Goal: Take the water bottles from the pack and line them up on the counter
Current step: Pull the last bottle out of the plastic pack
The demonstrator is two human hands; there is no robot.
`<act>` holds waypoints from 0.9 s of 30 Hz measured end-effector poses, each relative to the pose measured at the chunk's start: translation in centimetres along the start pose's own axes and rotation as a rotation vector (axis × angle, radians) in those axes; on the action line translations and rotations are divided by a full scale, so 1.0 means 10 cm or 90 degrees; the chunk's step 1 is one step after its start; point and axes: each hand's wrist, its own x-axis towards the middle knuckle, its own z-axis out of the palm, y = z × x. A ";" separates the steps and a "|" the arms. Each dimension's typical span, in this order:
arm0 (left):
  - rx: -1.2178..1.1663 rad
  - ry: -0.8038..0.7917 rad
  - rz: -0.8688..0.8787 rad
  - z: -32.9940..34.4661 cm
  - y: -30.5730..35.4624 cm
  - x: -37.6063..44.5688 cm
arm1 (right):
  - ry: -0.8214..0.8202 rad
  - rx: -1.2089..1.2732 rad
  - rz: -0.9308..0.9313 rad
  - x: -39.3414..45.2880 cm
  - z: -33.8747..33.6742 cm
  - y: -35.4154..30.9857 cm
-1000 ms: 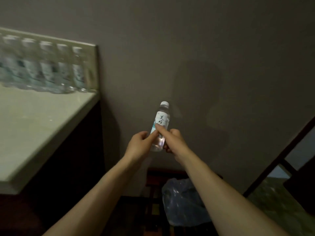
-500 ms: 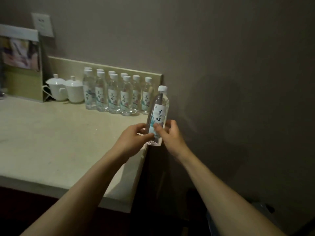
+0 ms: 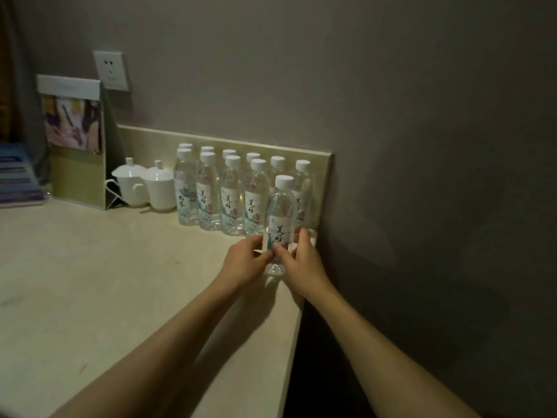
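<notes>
Clear plastic, shiny cups, smooth stone-like top

The held bottle (image 3: 280, 218) is clear, shiny plastic with a white plastic cap and a paper-like label, just like the bottles in the rows (image 3: 229, 194). The two white cups (image 3: 147, 185) look like glossy china. The counter (image 3: 105, 282) is pale, smooth and a bit dull. The wall (image 3: 422, 146) is matt. The standing card (image 3: 75, 140) looks like printed paper.
</notes>
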 end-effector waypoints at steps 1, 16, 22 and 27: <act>0.001 0.004 0.000 0.00 -0.02 0.06 | 0.000 -0.010 -0.002 0.07 0.02 0.03; 0.116 0.115 0.099 0.05 -0.29 0.81 | 0.129 -0.209 0.043 0.57 0.30 0.08; 0.167 0.069 0.175 0.01 -0.34 0.96 | 0.155 -0.276 0.090 0.62 0.37 0.02; 0.235 0.025 0.216 0.03 -0.34 1.05 | 0.166 -0.310 0.109 0.64 0.37 -0.01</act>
